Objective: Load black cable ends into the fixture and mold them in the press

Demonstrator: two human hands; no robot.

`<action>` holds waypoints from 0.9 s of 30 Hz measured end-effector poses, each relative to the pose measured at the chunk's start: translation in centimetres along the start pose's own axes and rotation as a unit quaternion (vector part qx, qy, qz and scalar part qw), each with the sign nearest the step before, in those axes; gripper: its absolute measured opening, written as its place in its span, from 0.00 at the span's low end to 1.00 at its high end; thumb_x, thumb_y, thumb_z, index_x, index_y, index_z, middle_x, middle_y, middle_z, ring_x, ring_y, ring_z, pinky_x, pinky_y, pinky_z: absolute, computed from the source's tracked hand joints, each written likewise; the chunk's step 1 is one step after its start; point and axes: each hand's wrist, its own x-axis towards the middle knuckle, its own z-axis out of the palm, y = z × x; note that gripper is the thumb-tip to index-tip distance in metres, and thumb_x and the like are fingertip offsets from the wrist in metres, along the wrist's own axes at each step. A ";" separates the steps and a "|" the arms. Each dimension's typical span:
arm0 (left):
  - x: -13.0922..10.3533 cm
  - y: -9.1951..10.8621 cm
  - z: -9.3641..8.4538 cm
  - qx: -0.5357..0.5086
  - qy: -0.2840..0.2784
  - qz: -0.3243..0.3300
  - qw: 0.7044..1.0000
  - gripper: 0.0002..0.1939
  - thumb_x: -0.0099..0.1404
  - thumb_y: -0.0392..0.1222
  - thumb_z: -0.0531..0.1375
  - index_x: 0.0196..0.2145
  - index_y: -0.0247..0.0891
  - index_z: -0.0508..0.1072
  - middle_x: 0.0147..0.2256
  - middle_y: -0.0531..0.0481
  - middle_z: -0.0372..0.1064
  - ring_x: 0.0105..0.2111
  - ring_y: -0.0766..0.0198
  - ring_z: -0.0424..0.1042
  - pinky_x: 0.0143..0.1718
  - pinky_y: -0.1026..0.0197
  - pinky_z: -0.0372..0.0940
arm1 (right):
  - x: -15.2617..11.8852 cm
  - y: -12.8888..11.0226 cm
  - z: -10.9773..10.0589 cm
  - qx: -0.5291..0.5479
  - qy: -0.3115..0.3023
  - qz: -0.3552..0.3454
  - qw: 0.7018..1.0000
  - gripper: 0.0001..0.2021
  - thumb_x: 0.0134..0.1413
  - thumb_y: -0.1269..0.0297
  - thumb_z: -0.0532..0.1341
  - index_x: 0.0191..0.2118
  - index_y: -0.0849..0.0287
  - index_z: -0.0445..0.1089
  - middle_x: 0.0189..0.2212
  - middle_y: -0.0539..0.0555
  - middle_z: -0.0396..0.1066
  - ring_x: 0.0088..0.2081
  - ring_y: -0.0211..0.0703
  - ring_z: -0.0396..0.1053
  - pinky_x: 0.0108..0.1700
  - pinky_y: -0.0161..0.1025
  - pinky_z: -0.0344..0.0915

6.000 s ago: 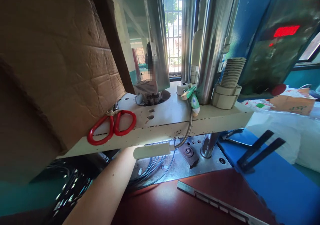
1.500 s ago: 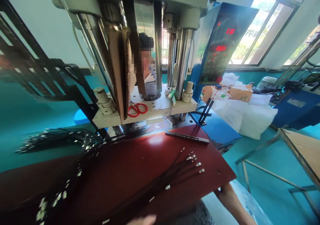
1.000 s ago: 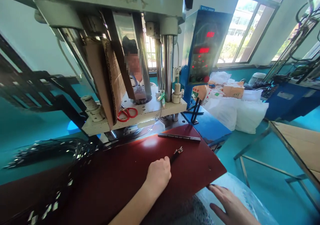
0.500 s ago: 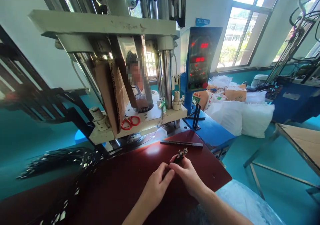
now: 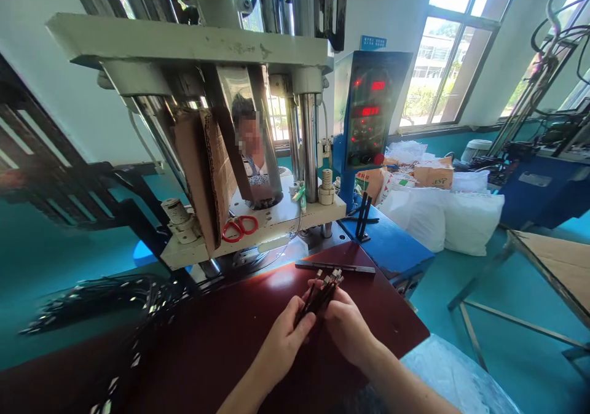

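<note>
Over the dark red tabletop, my two hands meet around a bundle of black cables with shiny metal plugs at the upper end. My left hand is closed on the bundle from the left, its thumb lying across the front. On the other side, my right hand is closed against the bundle near the plugs; its fingertips are partly hidden behind the cables. The plugs point up and away from me. A narrow dark metal bar lies on the tabletop just beyond my hands.
A large press stands ahead, with red-handled scissors on its lower plate and a person behind it. Right of it are a control box and white sacks. More black cables lie at left.
The bundle has fanned out, and more cables and plugs show between my hands. My left thumb now lies along the cables, and my right hand has turned around their right side.
</note>
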 end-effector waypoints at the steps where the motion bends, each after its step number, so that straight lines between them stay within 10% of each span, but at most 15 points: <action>1: 0.0 0.1 0.0 -0.014 -0.025 -0.008 1.000 0.14 0.61 0.49 0.53 0.40 0.36 0.62 0.27 0.52 0.65 0.24 0.68 0.63 0.24 0.67 0.58 | 0.0 0.0 0.2 -0.005 -0.005 0.006 1.000 0.24 0.27 0.78 0.52 0.37 0.60 0.70 0.32 0.52 0.72 0.35 0.43 0.68 0.37 0.38 0.64; 4: 0.3 0.1 0.0 -0.070 -0.086 -0.058 0.992 0.22 0.61 0.48 0.51 0.49 0.36 0.55 0.17 0.58 0.61 0.12 0.71 0.56 0.12 0.69 0.50 | 0.5 -0.7 0.5 -0.012 -0.054 0.001 0.998 0.22 0.32 0.76 0.56 0.40 0.60 0.70 0.36 0.54 0.72 0.40 0.46 0.68 0.42 0.41 0.63; 9: 0.7 0.0 0.0 -0.042 -0.072 -0.105 0.991 0.14 0.58 0.50 0.53 0.28 0.35 0.61 0.12 0.58 0.58 0.08 0.75 0.49 0.09 0.71 0.43 | 2.3 -4.0 0.6 -0.080 -0.033 -0.069 0.994 0.16 0.50 0.61 0.59 0.46 0.56 0.66 0.41 0.55 0.70 0.43 0.47 0.67 0.46 0.45 0.61; 13: 1.0 0.0 -0.1 -0.070 -0.072 -0.108 0.989 0.16 0.57 0.53 0.53 0.27 0.36 0.60 0.13 0.56 0.61 0.09 0.74 0.53 0.10 0.71 0.46 | 3.2 -6.4 0.2 -0.364 -0.112 -0.032 0.924 0.18 0.56 0.53 0.53 0.40 0.62 0.72 0.37 0.57 0.72 0.37 0.45 0.68 0.40 0.41 0.63; 17: 1.4 0.0 -0.5 -0.067 -0.039 -0.092 0.993 0.18 0.59 0.56 0.50 0.30 0.36 0.59 0.13 0.57 0.61 0.08 0.74 0.52 0.09 0.71 0.44 | 3.3 -7.4 -0.4 -0.425 -0.180 -0.032 0.887 0.20 0.57 0.53 0.52 0.49 0.60 0.67 0.43 0.57 0.70 0.44 0.45 0.66 0.46 0.43 0.60; 27: 0.9 -0.5 -0.4 -0.006 0.048 -0.064 0.997 0.17 0.62 0.55 0.47 0.29 0.37 0.58 0.16 0.56 0.63 0.10 0.74 0.55 0.11 0.72 0.47 | 3.2 -7.4 -0.5 -0.494 -0.111 -0.124 0.853 0.18 0.58 0.54 0.51 0.41 0.59 0.73 0.43 0.54 0.71 0.45 0.46 0.66 0.50 0.43 0.59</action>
